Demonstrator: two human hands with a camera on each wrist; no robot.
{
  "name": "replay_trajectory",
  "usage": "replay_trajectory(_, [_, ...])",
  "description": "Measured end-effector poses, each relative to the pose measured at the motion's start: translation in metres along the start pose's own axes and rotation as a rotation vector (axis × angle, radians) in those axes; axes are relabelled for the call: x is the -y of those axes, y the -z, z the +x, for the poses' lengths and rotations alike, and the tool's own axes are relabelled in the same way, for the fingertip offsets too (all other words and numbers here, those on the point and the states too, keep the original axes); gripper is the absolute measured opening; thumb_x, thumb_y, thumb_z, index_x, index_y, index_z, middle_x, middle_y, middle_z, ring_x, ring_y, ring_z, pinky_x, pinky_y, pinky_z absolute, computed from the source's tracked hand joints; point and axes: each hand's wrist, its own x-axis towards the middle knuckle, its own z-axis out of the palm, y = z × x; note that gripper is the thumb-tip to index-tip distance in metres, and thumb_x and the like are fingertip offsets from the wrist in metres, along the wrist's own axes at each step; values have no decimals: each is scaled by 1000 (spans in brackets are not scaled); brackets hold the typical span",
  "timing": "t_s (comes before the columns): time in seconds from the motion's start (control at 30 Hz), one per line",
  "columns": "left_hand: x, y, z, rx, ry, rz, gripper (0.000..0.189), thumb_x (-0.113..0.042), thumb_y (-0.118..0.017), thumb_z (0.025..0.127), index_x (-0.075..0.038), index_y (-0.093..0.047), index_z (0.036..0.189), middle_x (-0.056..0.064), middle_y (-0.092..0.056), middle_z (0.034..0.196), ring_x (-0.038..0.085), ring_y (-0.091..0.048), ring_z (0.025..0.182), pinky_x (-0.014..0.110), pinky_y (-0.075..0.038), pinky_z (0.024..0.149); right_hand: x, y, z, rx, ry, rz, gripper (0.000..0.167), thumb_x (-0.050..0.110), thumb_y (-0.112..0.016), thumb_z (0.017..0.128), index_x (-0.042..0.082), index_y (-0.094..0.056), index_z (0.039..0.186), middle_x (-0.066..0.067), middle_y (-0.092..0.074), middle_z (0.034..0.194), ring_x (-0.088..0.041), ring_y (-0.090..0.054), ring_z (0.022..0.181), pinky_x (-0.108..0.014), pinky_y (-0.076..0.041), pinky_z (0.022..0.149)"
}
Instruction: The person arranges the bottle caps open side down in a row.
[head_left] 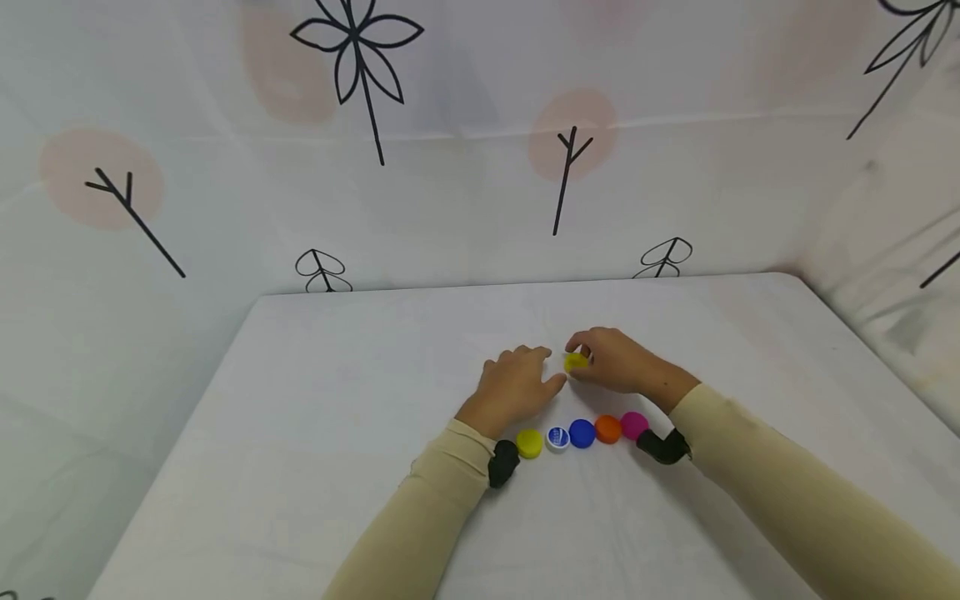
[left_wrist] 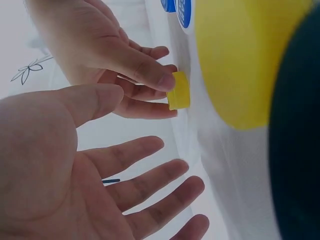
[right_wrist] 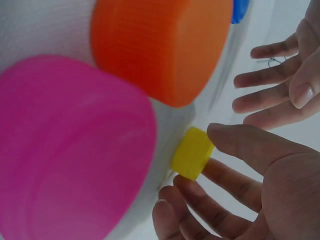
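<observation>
My right hand pinches a yellow bottle cap between thumb and fingers, close over the white table. In the right wrist view the held cap shows ribbed sides. Just left of it, my left hand holds nothing, its fingers spread and relaxed toward the cap. Nearer the body a row of caps runs across: a second yellow cap, a white cap with blue print, a blue cap, an orange cap and a magenta cap.
The white-covered table reaches back to a white cloth wall with printed plant drawings. Black wrist mounts sit under both forearms, right beside the two ends of the cap row.
</observation>
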Motion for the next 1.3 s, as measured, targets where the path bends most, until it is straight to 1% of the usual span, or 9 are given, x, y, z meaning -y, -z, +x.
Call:
replay_trajectory(0.2, [0, -2, 1, 45, -8, -5, 55, -50, -51, 101, -21, -49, 148, 1, -56, 146, 26, -54, 132, 49, -40, 111, -1, -2, -1, 8, 23, -5, 35, 10, -73, 89, 1, -67, 122, -15, -69, 106, -28, -65, 99, -40, -58, 89])
replay_trajectory(0.33, [0, -4, 2, 65, -21, -3, 56, -51, -51, 101, -21, -48, 148, -1, -56, 147, 26, -53, 133, 49, -40, 112, -1, -3, -1, 14, 22, 3, 35, 9, -73, 89, 2, -67, 123, -14, -70, 107, -26, -66, 99, -41, -58, 90])
replay_trajectory(0.6, [0, -6, 2, 82, -53, -28, 56, -50, -52, 101, -20, -49, 148, -3, -58, 145, 26, -55, 129, 48, -40, 110, -1, -6, -1, 18, 50, 13, 34, 10, -74, 89, 3, -69, 122, -10, -71, 105, -24, -65, 97, -41, -58, 90])
replay_trajectory(0.8, [0, -5, -1, 77, -74, -37, 54, -49, -51, 101, -20, -51, 147, -3, -61, 141, 26, -58, 124, 49, -41, 108, 1, -7, -1, 8, 80, 11, 32, 11, -75, 89, 3, -69, 119, -9, -71, 104, -24, -64, 97, -42, -57, 91])
replay_trajectory(0.97, [-1, -4, -1, 36, -94, -68, 49, -47, -51, 102, -19, -56, 142, -3, -68, 130, 24, -62, 118, 49, -42, 105, 2, -5, -5, -14, 106, 22, 30, 10, -74, 89, 4, -69, 118, -8, -71, 104, -23, -64, 97, -41, -57, 90])
replay_trajectory(1.17, [-3, 0, -1, -75, -91, -123, 39, -40, -55, 102, -18, -64, 133, -4, -71, 125, 19, -66, 115, 46, -47, 101, 2, 0, -14, -82, 143, 30, 29, 13, -76, 87, 5, -70, 115, -5, -70, 100, -20, -63, 94, -38, -57, 84])
replay_trajectory(1.23, [-4, 1, -2, -113, -92, -136, 35, -37, -56, 102, -18, -66, 129, -4, -72, 122, 18, -67, 112, 44, -48, 100, 3, 1, -18, -101, 150, 34, 30, 15, -78, 86, 6, -71, 114, -4, -69, 97, -20, -62, 93, -37, -57, 82])
replay_trajectory(1.3, [-4, 2, -2, -139, -93, -152, 31, -36, -57, 102, -18, -67, 126, -4, -74, 117, 17, -69, 107, 41, -50, 97, 4, 0, -22, -117, 150, 43, 31, 18, -79, 86, 6, -70, 113, -3, -69, 96, -19, -61, 92, -35, -56, 80])
